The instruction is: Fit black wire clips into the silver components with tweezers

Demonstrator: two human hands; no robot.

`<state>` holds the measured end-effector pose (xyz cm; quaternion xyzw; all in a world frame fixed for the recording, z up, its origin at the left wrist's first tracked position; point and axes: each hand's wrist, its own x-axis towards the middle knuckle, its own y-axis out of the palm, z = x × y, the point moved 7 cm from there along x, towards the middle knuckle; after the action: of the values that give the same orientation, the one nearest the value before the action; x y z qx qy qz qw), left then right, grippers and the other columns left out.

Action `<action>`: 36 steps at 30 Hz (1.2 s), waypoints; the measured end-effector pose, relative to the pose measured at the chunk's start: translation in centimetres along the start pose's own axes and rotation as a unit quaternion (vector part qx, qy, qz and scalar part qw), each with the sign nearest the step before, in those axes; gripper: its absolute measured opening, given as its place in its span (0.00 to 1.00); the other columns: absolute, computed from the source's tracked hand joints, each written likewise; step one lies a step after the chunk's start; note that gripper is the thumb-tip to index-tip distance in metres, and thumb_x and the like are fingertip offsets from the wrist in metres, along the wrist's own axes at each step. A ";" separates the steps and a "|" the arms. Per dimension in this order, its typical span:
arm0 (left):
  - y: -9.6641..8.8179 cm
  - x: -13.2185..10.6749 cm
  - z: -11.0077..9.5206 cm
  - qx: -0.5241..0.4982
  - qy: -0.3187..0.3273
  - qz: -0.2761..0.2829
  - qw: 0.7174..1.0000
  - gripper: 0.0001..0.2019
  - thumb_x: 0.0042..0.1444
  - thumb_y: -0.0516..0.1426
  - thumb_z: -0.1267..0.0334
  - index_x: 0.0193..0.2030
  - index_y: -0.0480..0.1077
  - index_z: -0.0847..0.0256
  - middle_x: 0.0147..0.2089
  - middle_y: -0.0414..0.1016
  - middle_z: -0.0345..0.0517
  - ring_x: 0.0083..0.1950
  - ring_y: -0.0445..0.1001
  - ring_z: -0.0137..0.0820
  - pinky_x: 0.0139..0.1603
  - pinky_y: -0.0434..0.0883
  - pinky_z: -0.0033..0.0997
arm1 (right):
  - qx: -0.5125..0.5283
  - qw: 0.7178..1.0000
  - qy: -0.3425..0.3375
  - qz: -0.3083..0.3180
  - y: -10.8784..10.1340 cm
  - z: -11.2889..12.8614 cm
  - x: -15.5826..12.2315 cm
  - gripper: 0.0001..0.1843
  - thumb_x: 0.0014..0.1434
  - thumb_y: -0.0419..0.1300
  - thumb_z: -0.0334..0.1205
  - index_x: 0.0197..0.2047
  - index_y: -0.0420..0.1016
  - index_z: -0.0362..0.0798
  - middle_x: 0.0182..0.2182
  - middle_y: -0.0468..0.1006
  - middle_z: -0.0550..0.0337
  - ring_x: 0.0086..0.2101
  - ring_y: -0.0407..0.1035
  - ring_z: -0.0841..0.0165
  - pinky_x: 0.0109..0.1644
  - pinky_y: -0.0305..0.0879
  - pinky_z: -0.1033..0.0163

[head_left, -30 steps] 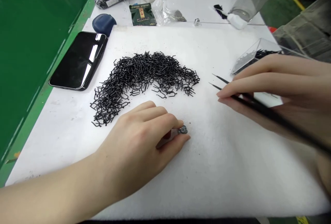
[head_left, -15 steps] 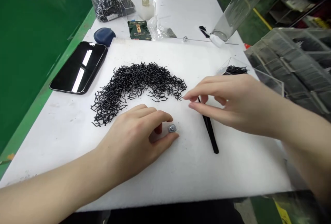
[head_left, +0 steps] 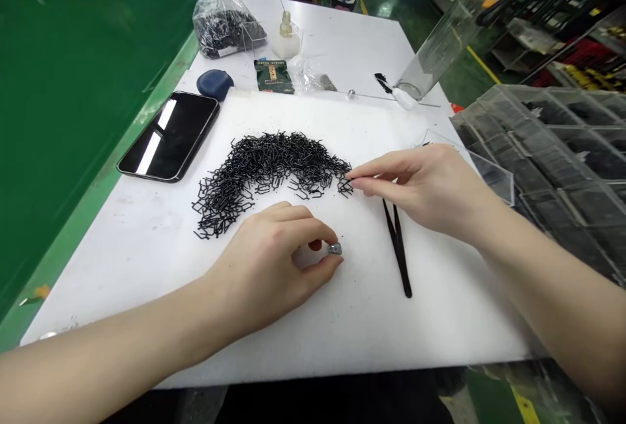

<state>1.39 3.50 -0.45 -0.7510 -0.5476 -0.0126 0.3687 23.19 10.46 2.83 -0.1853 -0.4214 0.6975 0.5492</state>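
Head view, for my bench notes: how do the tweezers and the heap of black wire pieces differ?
The tweezers are one long straight tool; the heap of black wire pieces is many small bent bits. The tweezers lie alone, prongs apart; the heap spreads in a tangled curve. The right hand's fingertips reach the heap's edge, not the tweezers. Both are black, lying on the white foam sheet.

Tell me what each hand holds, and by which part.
The left hand pinches a small grey metal part at its sides between thumb and forefinger. The right hand has its fingertips at the black wire heap; any hold there cannot be told.
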 end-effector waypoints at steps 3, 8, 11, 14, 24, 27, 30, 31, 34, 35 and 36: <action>-0.4 0.0 -0.4 -0.016 -0.027 0.002 1.000 0.04 0.63 0.70 0.67 0.41 0.88 0.53 0.34 0.87 0.35 0.29 0.78 0.26 0.33 0.72 0.27 | 0.038 0.998 0.013 -0.052 -1.1 -0.3 -0.5 0.07 0.68 0.77 0.39 0.44 0.99 0.60 0.44 0.98 0.60 0.41 0.92 0.54 0.44 0.88 0.53; -0.5 0.2 -0.6 -0.156 -0.161 0.009 0.974 0.07 0.57 0.73 0.68 0.41 0.91 0.52 0.34 0.91 0.33 0.24 0.77 0.21 0.23 0.70 0.17 | 0.220 0.972 0.012 -0.084 -0.4 0.2 -1.6 0.12 0.67 0.79 0.36 0.50 0.97 0.63 0.32 0.92 0.66 0.28 0.86 0.64 0.29 0.82 0.60; 0.4 0.2 -0.2 -0.281 -0.269 0.035 0.921 0.08 0.55 0.75 0.70 0.40 0.92 0.53 0.38 0.95 0.38 0.33 0.91 0.29 0.34 0.82 0.14 | 0.331 0.941 0.003 -0.066 0.6 0.8 -2.0 0.11 0.66 0.82 0.34 0.41 0.95 0.64 0.31 0.92 0.66 0.29 0.88 0.63 0.25 0.82 0.62; 0.8 0.3 0.1 -0.368 -0.314 0.042 0.874 0.13 0.54 0.75 0.74 0.41 0.94 0.50 0.40 0.96 0.40 0.43 0.97 0.36 0.41 0.87 0.16 | 0.395 0.917 -0.004 -0.052 1.0 1.2 -2.3 0.11 0.67 0.83 0.35 0.43 0.96 0.65 0.34 0.94 0.66 0.35 0.93 0.61 0.27 0.85 0.64; 0.4 0.4 0.4 -0.455 -0.334 0.003 0.826 0.16 0.57 0.79 0.77 0.46 0.94 0.50 0.44 0.97 0.39 0.46 0.98 0.35 0.44 0.90 0.16 | 0.502 0.864 -0.012 -0.027 1.5 2.4 -3.1 0.16 0.70 0.80 0.27 0.49 0.99 0.63 0.36 0.96 0.65 0.36 0.93 0.67 0.35 0.89 0.70; 0.5 0.4 0.5 -0.477 -0.346 -0.007 0.808 0.13 0.58 0.80 0.77 0.42 0.92 0.53 0.43 0.97 0.38 0.45 0.98 0.35 0.45 0.91 0.18 | 0.404 0.907 -0.065 -0.105 0.4 3.2 -3.7 0.20 0.66 0.81 0.24 0.47 0.99 0.65 0.41 0.96 0.63 0.39 0.91 0.65 0.36 0.89 0.64; 0.8 0.4 0.6 -0.491 -0.355 -0.008 0.795 0.16 0.52 0.83 0.78 0.40 0.92 0.55 0.42 0.96 0.38 0.47 0.98 0.36 0.47 0.91 0.17 | 0.343 0.923 -0.103 -0.141 -0.1 4.1 -4.2 0.22 0.64 0.80 0.22 0.47 0.99 0.63 0.42 0.95 0.65 0.39 0.89 0.68 0.40 0.89 0.65; 0.8 0.4 0.7 -0.494 -0.358 -0.008 0.792 0.17 0.50 0.84 0.78 0.40 0.92 0.54 0.42 0.97 0.39 0.48 0.98 0.36 0.48 0.91 0.17 | 0.340 0.924 -0.108 -0.140 -0.1 4.3 -4.3 0.22 0.64 0.80 0.21 0.48 0.98 0.63 0.41 0.96 0.67 0.38 0.89 0.70 0.41 0.89 0.66; 0.8 0.5 0.9 -0.496 -0.359 -0.009 0.791 0.13 0.56 0.83 0.75 0.41 0.94 0.52 0.43 0.97 0.40 0.47 0.98 0.33 0.50 0.90 0.16 | 0.334 0.928 -0.100 -0.127 0.2 4.5 -4.4 0.23 0.65 0.79 0.21 0.49 0.98 0.63 0.41 0.96 0.72 0.39 0.90 0.72 0.44 0.89 0.70; 0.8 0.5 0.9 -0.494 -0.357 -0.009 0.793 0.12 0.58 0.82 0.74 0.42 0.94 0.51 0.43 0.97 0.40 0.46 0.97 0.31 0.51 0.90 0.15 | 0.329 0.932 -0.088 -0.126 0.3 4.5 -4.5 0.23 0.66 0.79 0.21 0.50 0.97 0.65 0.42 0.97 0.73 0.40 0.90 0.72 0.43 0.89 0.69; 0.7 0.5 0.9 -0.493 -0.354 -0.009 0.795 0.12 0.59 0.82 0.73 0.42 0.95 0.50 0.43 0.97 0.39 0.46 0.97 0.30 0.51 0.89 0.15 | 0.321 0.935 -0.076 -0.126 0.4 4.4 -4.5 0.24 0.66 0.78 0.21 0.50 0.97 0.66 0.43 0.97 0.73 0.40 0.91 0.71 0.43 0.90 0.68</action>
<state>1.82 4.36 -1.29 -0.7783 -0.5661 -0.0172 -0.2713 21.27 4.59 4.13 0.1094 -0.2350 0.7327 0.6292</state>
